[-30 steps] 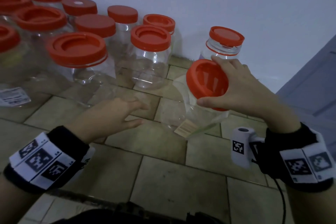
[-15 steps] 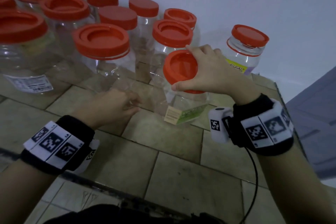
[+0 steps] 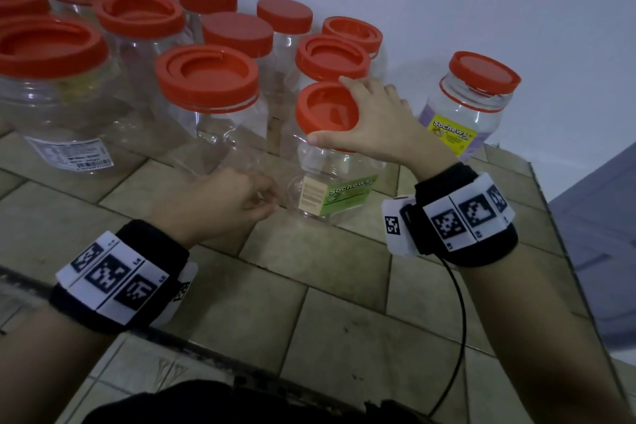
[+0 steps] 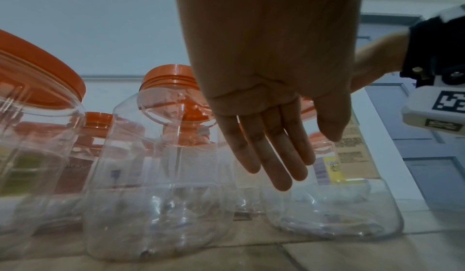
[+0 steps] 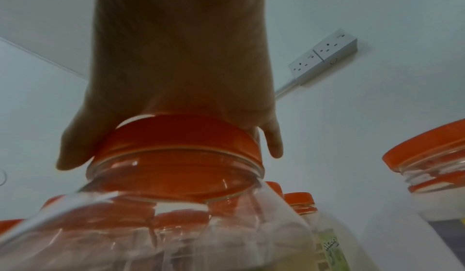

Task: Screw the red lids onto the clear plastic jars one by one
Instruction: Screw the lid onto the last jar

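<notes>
A clear plastic jar [image 3: 330,189] with a green label stands upright on the tiled counter [image 3: 309,286]. My right hand [image 3: 328,109] grips its red lid [image 3: 320,117] from above, thumb on the near rim and fingers on the far rim. From the right wrist view the lid [image 5: 176,142] sits on the jar's mouth [image 5: 163,225]. My left hand [image 3: 272,198] lies low on the tiles just left of the jar's base. In the left wrist view its fingers [image 4: 271,156] are straight, hold nothing, and reach toward the labelled jar [image 4: 339,205].
Several lidded clear jars [image 3: 206,86] crowd the back and left against the wall. One jar with a purple and yellow label [image 3: 471,107] stands to the right. The counter's edge [image 3: 540,189] drops off on the right. A wall socket [image 5: 324,56] sits above.
The jar was tilted in my right hand; it now stands upright on the tiles, closer to the other jars. My left hand has come in beside its base.
</notes>
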Demonstrator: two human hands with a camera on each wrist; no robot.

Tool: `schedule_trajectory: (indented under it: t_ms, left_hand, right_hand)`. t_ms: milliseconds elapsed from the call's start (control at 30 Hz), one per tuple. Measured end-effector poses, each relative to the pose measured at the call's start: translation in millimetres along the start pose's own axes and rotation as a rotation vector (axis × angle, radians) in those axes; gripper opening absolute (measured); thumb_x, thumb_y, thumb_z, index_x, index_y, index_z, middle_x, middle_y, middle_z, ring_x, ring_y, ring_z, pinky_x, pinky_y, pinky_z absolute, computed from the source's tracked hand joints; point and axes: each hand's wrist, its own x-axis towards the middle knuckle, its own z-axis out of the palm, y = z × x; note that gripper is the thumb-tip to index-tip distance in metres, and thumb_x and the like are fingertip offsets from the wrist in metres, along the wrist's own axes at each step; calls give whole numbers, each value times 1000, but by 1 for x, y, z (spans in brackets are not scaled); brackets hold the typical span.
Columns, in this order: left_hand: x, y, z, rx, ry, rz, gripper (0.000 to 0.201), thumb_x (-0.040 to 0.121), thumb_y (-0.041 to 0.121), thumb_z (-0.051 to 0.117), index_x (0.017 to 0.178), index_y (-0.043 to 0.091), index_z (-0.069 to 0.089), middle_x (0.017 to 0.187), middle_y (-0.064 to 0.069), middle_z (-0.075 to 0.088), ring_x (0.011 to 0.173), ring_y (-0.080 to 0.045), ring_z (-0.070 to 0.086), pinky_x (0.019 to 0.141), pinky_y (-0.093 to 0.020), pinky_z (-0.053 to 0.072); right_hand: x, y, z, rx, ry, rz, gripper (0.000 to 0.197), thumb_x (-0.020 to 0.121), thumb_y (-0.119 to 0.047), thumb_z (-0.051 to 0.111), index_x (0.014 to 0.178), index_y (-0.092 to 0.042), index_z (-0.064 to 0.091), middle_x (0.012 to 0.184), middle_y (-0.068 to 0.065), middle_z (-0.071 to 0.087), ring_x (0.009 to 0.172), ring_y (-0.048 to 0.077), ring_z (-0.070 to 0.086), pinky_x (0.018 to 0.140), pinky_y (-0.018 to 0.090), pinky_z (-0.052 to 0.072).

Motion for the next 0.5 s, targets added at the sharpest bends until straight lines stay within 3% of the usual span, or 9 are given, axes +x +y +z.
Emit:
schedule_trajectory:
  t_ms: [133,233,333,433,500]
  left_hand:
    - [-6,10,5,-46,17,37,59,71,60,33,98,21,67,92,11,66,75,-3,63,73,-29,51]
    - [-13,20,12,-59,7,45,36,78,54,45,94,28,65,90,18,65,75,4,61,70,-29,51]
    - [-16,36,16,-99,-5,86,30,78,56,48,88,33,63,83,23,63,77,5,61,66,-17,47]
    - [-14,58,19,-164,-32,143,10,85,44,58,90,37,62,86,24,65,83,7,60,69,-13,45]
    - [-9,74,21,-222,-28,194,16,86,44,58,94,33,65,89,24,65,86,8,60,72,-15,47]
  right_hand:
    - [-10,13,-7,120,30,-13,98,70,-71,55,148,-22,20,150,3,27,138,23,23,112,47,20]
    - [-20,29,-12,254,75,-12,81,76,-64,54,142,-21,34,141,3,38,133,20,33,109,39,27]
    - [-31,49,-12,355,146,5,68,82,-58,52,137,-19,43,134,2,46,126,16,43,105,34,33]
    - [-40,71,-13,369,199,27,56,87,-47,56,133,-16,48,130,2,50,119,13,47,99,27,36]
    - [-47,87,-12,346,219,32,49,88,-39,60,130,-16,51,124,4,53,111,12,49,93,23,36]
